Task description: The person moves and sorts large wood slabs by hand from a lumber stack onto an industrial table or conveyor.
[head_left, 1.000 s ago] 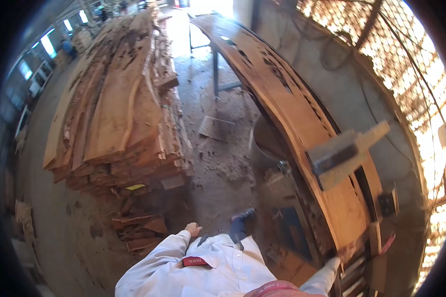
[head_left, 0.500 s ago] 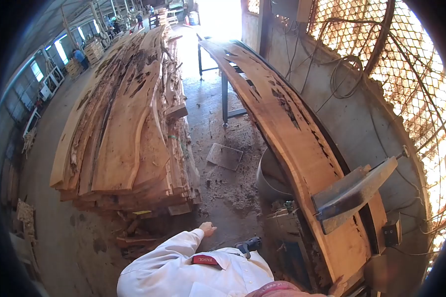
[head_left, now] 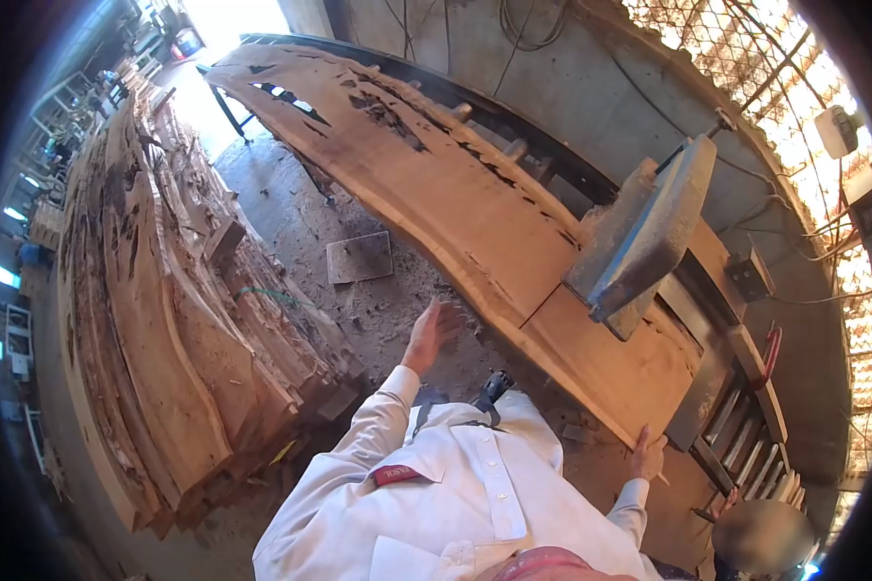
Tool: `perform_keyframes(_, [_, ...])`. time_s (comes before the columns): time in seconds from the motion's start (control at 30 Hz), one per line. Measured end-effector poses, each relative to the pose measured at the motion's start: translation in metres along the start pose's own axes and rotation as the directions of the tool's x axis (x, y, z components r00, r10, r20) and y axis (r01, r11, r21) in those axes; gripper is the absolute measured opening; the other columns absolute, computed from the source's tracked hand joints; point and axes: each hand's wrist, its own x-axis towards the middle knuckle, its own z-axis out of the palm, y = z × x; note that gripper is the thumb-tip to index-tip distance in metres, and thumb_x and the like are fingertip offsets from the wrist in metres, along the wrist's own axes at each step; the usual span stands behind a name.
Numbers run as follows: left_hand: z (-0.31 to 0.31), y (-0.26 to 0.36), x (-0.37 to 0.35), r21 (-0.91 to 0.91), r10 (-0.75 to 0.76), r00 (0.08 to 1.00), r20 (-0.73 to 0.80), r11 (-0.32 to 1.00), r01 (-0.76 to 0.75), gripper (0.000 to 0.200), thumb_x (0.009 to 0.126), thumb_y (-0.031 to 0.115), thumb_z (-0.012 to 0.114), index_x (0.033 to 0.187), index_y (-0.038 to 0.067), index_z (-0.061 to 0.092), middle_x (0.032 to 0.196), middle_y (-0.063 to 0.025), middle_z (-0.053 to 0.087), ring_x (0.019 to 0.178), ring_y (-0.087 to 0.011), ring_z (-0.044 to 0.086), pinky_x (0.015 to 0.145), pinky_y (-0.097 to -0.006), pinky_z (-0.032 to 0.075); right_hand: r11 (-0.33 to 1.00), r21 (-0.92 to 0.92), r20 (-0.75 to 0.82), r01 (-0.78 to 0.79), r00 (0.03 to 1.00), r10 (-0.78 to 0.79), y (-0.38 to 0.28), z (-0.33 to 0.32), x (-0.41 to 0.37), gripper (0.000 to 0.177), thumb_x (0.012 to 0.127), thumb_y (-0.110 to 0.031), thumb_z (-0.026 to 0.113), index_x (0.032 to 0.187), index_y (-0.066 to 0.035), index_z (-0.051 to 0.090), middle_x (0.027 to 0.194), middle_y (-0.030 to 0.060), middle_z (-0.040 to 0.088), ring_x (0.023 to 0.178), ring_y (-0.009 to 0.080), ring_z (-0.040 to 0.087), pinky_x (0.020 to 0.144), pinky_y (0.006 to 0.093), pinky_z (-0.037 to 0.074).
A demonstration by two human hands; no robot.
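Note:
A long live-edge wood slab (head_left: 455, 213) with dark cracks and holes lies diagonally across the view. My right hand (head_left: 649, 453) grips its near corner, fingers at the edge. Across the slab runs a thin dark line, just left of a dusty metal guard (head_left: 654, 237) that overhangs the wood. My left hand (head_left: 434, 334) is held out over the floor, palm sideways with fingers extended and nothing in it. It is between the slab's near edge and a tall stack of rough slabs (head_left: 165, 320).
Rollers (head_left: 746, 436) extend beyond the slab's near end, where another person's blurred head (head_left: 761, 537) shows. A flat plate (head_left: 359, 258) lies on the dusty floor. Cables (head_left: 533, 19) hang on the wall beside wire mesh (head_left: 736, 58). A bright doorway (head_left: 233, 19) is at the back.
The view has turned right, bringing the rollers and another person into sight. My left hand has risen and its fingers have opened out. My right hand stays at the slab's near end.

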Motion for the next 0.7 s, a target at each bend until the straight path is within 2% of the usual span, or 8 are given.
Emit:
perform_keyframes(0.1, [0.01,0.015,0.003,-0.058,-0.03,0.983,0.18,0.997,0.041,0.058,0.101,0.055,0.058,0.13,0.004,0.06,0.12,-0.0098,0.071,0.106,-0.0241,0.07,0.094,-0.0435,0.056,0.999,0.011,0.02,-0.047,0.999,0.047,-0.017,-0.006,-0.048,0.069,0.097,-0.069,0.046,0.123,-0.006,0.051,0.101,0.0277,0.072,0.097,0.0487,0.069,0.082,0.0567,0.051])
perform_keyframes(0.2, [0.025,0.021,-0.007,0.028,-0.194,0.97,0.15,0.981,0.192,0.051,0.1,0.047,0.063,0.13,0.006,0.062,0.122,-0.0075,0.071,0.105,-0.0225,0.071,0.093,-0.0428,0.057,0.997,0.046,0.029,-0.059,0.998,0.058,-0.021,-0.003,-0.072,0.068,0.097,-0.068,0.048,0.124,-0.006,0.051,0.102,0.0278,0.072,0.097,0.0488,0.068,0.083,0.0558,0.051])
perform_keyframes(0.3, [0.021,-0.002,-0.009,0.053,-0.198,0.979,0.049,0.979,0.196,0.046,0.099,0.041,0.066,0.13,0.007,0.063,0.124,-0.0079,0.071,0.105,-0.0234,0.071,0.091,-0.0426,0.059,0.997,0.074,0.007,-0.034,0.999,0.034,-0.027,-0.009,-0.092,0.067,0.097,-0.067,0.05,0.125,-0.006,0.051,0.103,0.0286,0.072,0.098,0.0497,0.068,0.084,0.0555,0.051])
perform_keyframes(0.4, [0.014,0.006,-0.017,0.057,-0.236,0.965,0.116,0.971,0.231,0.042,0.098,0.034,0.069,0.128,0.005,0.064,0.123,-0.0062,0.071,0.111,-0.0228,0.068,0.098,-0.0421,0.055,0.991,0.111,0.064,-0.076,0.996,0.069,-0.034,-0.021,-0.105,0.068,0.097,-0.066,0.051,0.124,-0.004,0.052,0.105,0.0295,0.071,0.099,0.05,0.067,0.085,0.0559,0.051])
perform_keyframes(0.47, [-0.001,0.002,-0.015,0.096,-0.258,0.963,0.076,0.963,0.25,0.039,0.098,0.031,0.069,0.128,0.007,0.064,0.122,-0.0054,0.071,0.111,-0.0219,0.068,0.096,-0.0427,0.056,0.989,0.111,0.081,-0.096,0.993,0.087,-0.032,-0.024,-0.115,0.068,0.097,-0.066,0.05,0.124,-0.004,0.053,0.103,0.0296,0.071,0.098,0.0489,0.068,0.083,0.0559,0.051])
perform_keyframes(0.53, [-0.01,0.004,-0.019,0.019,-0.29,0.949,0.122,0.957,0.29,0.035,0.1,0.029,0.067,0.128,0.008,0.064,0.121,-0.0059,0.071,0.111,-0.0229,0.068,0.096,-0.0445,0.056,0.984,0.119,0.096,-0.131,0.988,0.12,-0.034,-0.03,-0.122,0.066,0.097,-0.065,0.05,0.122,-0.004,0.054,0.098,0.0298,0.071,0.095,0.0495,0.068,0.082,0.056,0.051])
perform_keyframes(0.6, [-0.013,0.005,-0.022,0.021,-0.3,0.945,0.133,0.954,0.299,0.033,0.101,0.025,0.065,0.128,0.007,0.063,0.12,-0.0073,0.071,0.111,-0.0246,0.069,0.096,-0.0455,0.057,0.978,0.148,0.098,-0.147,0.986,0.133,-0.031,-0.037,-0.127,0.063,0.098,-0.065,0.048,0.119,-0.006,0.054,0.093,0.029,0.071,0.091,0.05,0.068,0.08,0.0565,0.05])
perform_keyframes(0.7, [-0.008,0.011,-0.03,0.104,-0.319,0.938,0.132,0.946,0.307,0.033,0.101,0.023,0.064,0.13,0.007,0.062,0.122,-0.008,0.07,0.111,-0.0261,0.069,0.095,-0.0465,0.058,0.968,0.209,0.078,-0.136,0.989,0.122,-0.016,-0.032,-0.133,0.057,0.101,-0.063,0.043,0.114,-0.009,0.054,0.088,0.0262,0.071,0.086,0.0493,0.067,0.076,0.058,0.049])
